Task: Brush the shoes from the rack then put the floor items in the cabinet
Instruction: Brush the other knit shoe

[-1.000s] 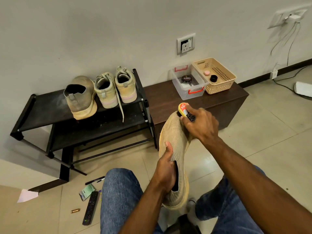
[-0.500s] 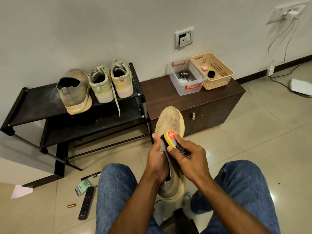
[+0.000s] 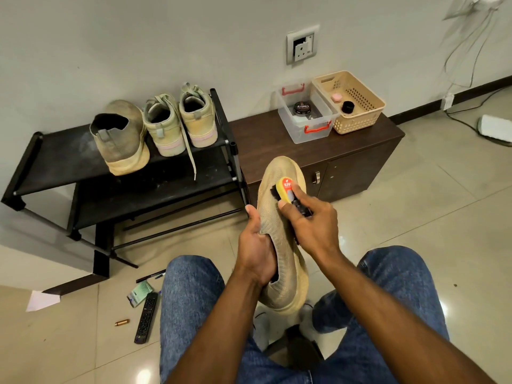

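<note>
My left hand point(image 3: 256, 245) grips a tan knit slip-on shoe point(image 3: 279, 217) at its collar, toe pointing up and away. My right hand point(image 3: 311, 223) grips a yellow shoe brush point(image 3: 286, 189) and presses its black bristles on the shoe's upper near the toe. On the black shoe rack point(image 3: 69, 156) stand the matching tan slip-on point(image 3: 122, 139) and a pair of pale lace-up sneakers point(image 3: 180, 120). On the floor at lower left lie a black remote point(image 3: 145, 318), a pen point(image 3: 151, 275), a green packet point(image 3: 140, 293), a small copper-coloured cylinder point(image 3: 122, 322) and a white paper point(image 3: 41, 300).
A low dark wooden cabinet point(image 3: 357, 167) with shut doors stands right of the rack. On it sit a clear plastic box point(image 3: 306, 117) with a polish tin and a beige basket point(image 3: 352, 103). Cables and a white object lie on the floor at far right.
The brush went from the shoe's toe down toward the collar, then back up to the upper near the toe. The left hand kept its hold on the shoe.
</note>
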